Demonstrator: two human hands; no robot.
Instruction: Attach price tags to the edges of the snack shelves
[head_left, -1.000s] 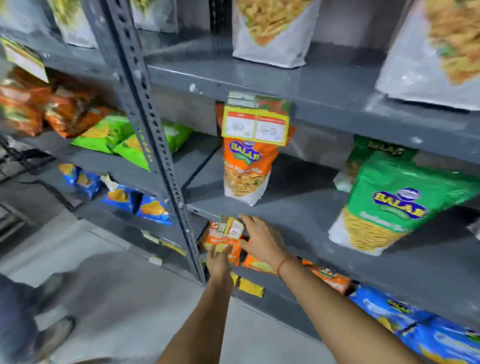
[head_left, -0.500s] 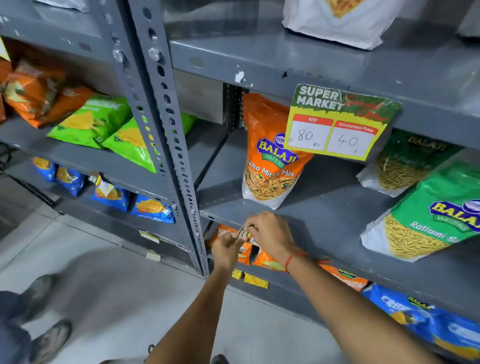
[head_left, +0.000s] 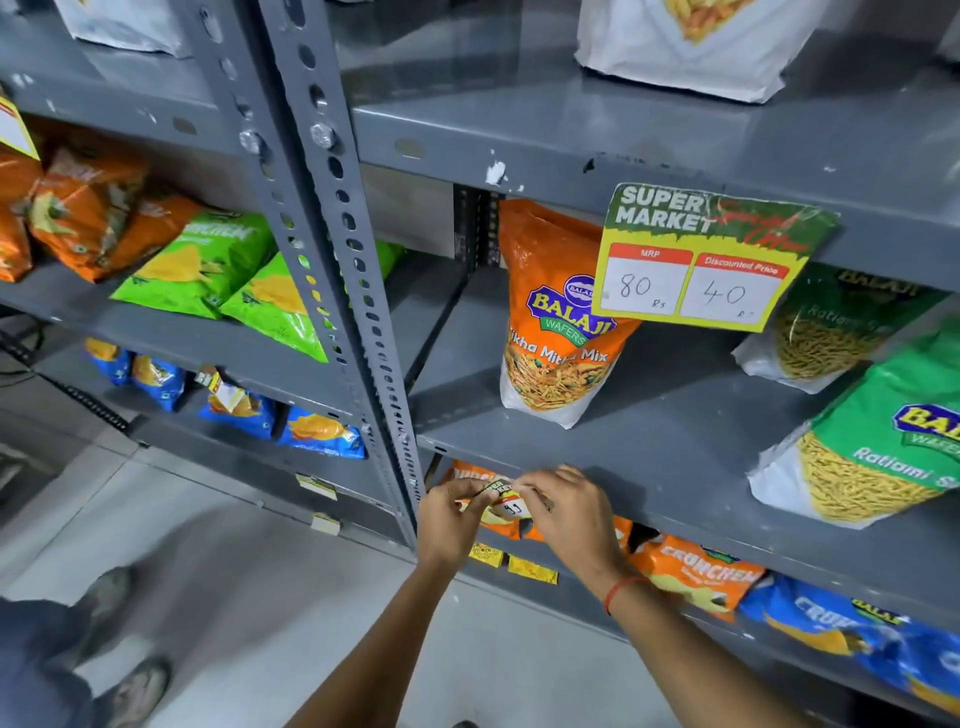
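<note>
A small price tag (head_left: 503, 500), green at the top with a white price box, is pinched between both hands against the front edge of a grey metal shelf (head_left: 675, 514). My left hand (head_left: 448, 522) grips its left end. My right hand (head_left: 563, 512) covers its right end, fingers curled over it. A larger yellow and green price tag (head_left: 711, 260) reading 80 and 40 hangs from the edge of the shelf above. An orange snack bag (head_left: 556, 312) stands on the shelf just behind my hands.
A perforated grey upright (head_left: 358, 291) rises left of my hands. Green bags (head_left: 893, 431) sit to the right, orange and blue bags (head_left: 727, 582) on the shelf below. Green, orange and blue bags fill the left bay. Someone's shoes (head_left: 124, 675) stand on the floor at lower left.
The tag was held open and upright in front of the shelf edge; both hands have since closed over it at the edge. The camera has moved closer and tilted up.
</note>
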